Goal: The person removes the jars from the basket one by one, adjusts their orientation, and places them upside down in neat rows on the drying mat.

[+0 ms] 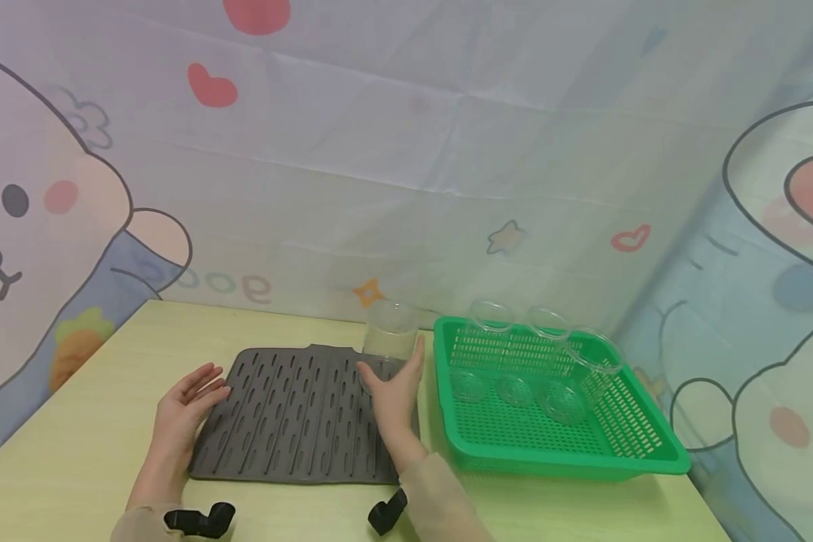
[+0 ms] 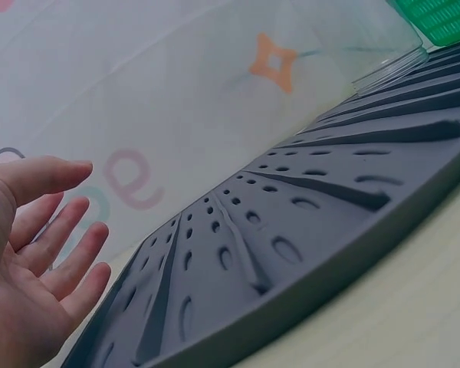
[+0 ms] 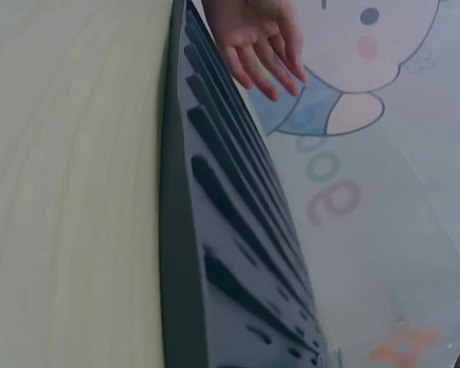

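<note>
- Head view: The right hand (image 1: 396, 397) has its thumb and fingers around a clear glass (image 1: 391, 331), so they look to be grasping it. The glass is at 1 o'clock on the grey drying mat (image 1: 291, 421), near the back corner.
- The left hand (image 1: 186, 403) is at 9 o'clock of the mat, by its edge. Its fingers are loose and hold nothing.
- The green basket (image 1: 501, 458) is at 3 o'clock of the mat, on the same counter (image 1: 81, 436). Three more clear glasses (image 1: 564, 406) are in it.
- Left wrist view: The left hand is at 8 o'clock, fingers spread. The held glass is at 1 o'clock, and its bottom looks to touch the mat.
- I think the step now is putting this glass down. The next move would call for making sure it sits flat, then letting go gently so it won't tip.
- Right wrist view: The left hand is at 12 o'clock. Just bits of the right fingers show near 4 o'clock, so I can't tell their grip here.
</note>
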